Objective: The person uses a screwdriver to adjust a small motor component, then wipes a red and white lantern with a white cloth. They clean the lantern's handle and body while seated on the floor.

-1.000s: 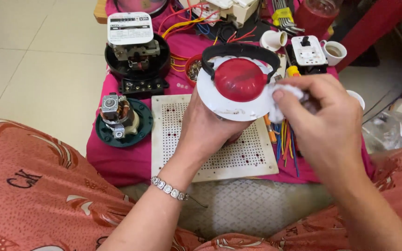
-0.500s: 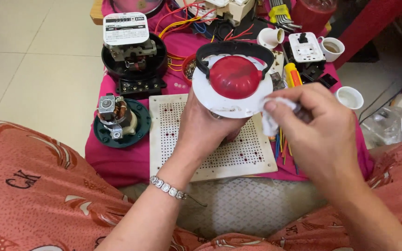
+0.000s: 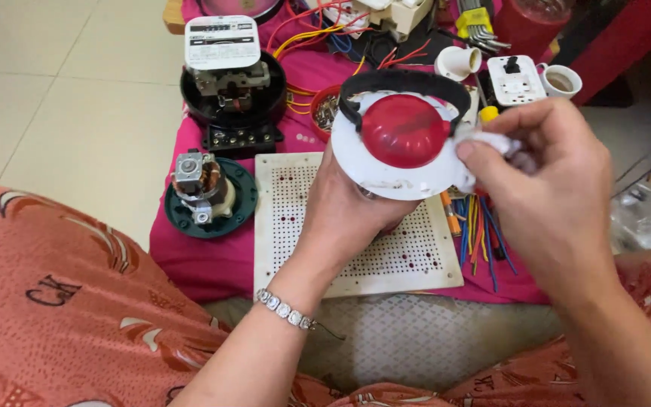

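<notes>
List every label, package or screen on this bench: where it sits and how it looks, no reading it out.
Faceplate label: on the black round meter, far left; white rectangle, dark printed bands.
Clear plastic bag: right edge, crumpled and shiny.
No screens in view. The white disc with red dome, held by the left hand, shows no label.

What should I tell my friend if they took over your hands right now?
Left hand: holds the white disc with a red dome from below, above the perforated white board.
Right hand: pinches a small white cloth against the disc's right edge.
Done: cannot tell how much is wiped; the rim looks smudged.
Left: judging by the smudges, the rim probably needs more wiping.
</notes>
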